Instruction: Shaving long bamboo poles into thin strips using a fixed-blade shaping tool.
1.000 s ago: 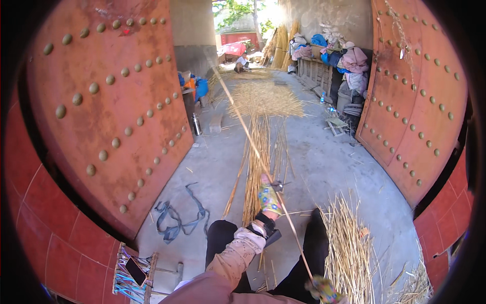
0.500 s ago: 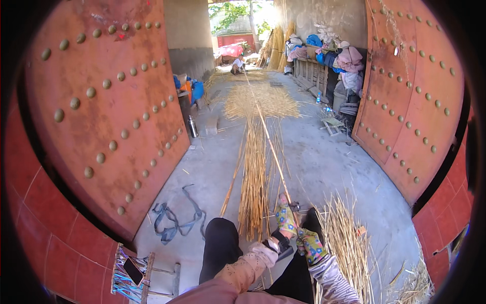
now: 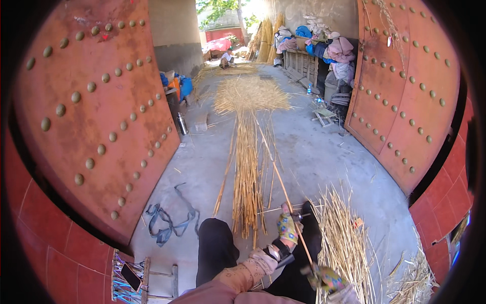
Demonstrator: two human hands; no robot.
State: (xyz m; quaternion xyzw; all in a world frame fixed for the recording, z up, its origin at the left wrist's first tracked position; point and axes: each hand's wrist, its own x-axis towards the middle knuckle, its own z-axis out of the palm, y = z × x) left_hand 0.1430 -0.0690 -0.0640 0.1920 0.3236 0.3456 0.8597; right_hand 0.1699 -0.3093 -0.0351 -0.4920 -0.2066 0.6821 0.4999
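My left hand [image 3: 287,227], in a flower-patterned glove, is closed around a long reed stalk [image 3: 278,178] over my right leg. Beside its fingers is a small dark metal piece [image 3: 298,217] whose kind I cannot make out. Lower and to the right, my gloved right hand [image 3: 326,279] is closed at the near end of the same stalk, slightly blurred. The stalk runs away from me to a wide mat of spread stalks [image 3: 251,95]. A long bundle of reed stalks [image 3: 246,187] lies on the floor left of my left hand. Paler stalks [image 3: 347,243] lie right of my legs.
Large red studded doors [image 3: 96,111] stand left and right [image 3: 405,86]. A grey strap [image 3: 164,223] lies left of my knee, near a small stool [image 3: 144,281] with a phone on it. A person [image 3: 227,59] crouches at the far end. Piled clothes [image 3: 340,49] line the right wall.
My right hand has moved down and right, away from my left hand, and a length of stalk now shows between them. The view has shifted slightly. My left hand stays closed.
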